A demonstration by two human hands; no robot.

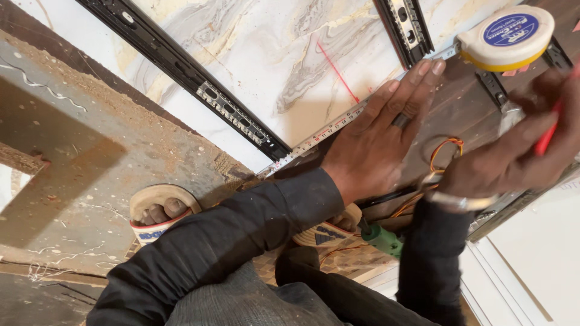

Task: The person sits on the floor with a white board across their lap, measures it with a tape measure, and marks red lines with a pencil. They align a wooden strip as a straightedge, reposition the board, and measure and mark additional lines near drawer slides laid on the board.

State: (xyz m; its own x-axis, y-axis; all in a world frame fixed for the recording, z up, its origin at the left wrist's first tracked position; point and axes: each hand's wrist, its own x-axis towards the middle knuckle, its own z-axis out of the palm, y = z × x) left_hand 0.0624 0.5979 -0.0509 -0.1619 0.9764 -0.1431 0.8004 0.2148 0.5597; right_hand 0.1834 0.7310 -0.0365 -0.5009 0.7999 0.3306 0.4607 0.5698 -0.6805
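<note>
My left hand (377, 136) lies flat, fingers spread, pressing a tape measure blade (320, 134) along the edge of a white marble-patterned board (272, 54). The blade runs up to its white and yellow case (506, 36) at the top right. My right hand (513, 154), blurred, grips a red pencil (547, 136) over a dark wooden panel (465, 102), beside the left hand. A thin red line (338, 72) is drawn on the board just above my left fingers.
Two black drawer slides (199, 78) (406, 24) lie on the board. A green-handled tool (382, 238) and orange wire (444, 148) sit near my wrists. My sandalled feet (160, 211) (329, 229) rest on the sawdust-strewn floor (72, 151).
</note>
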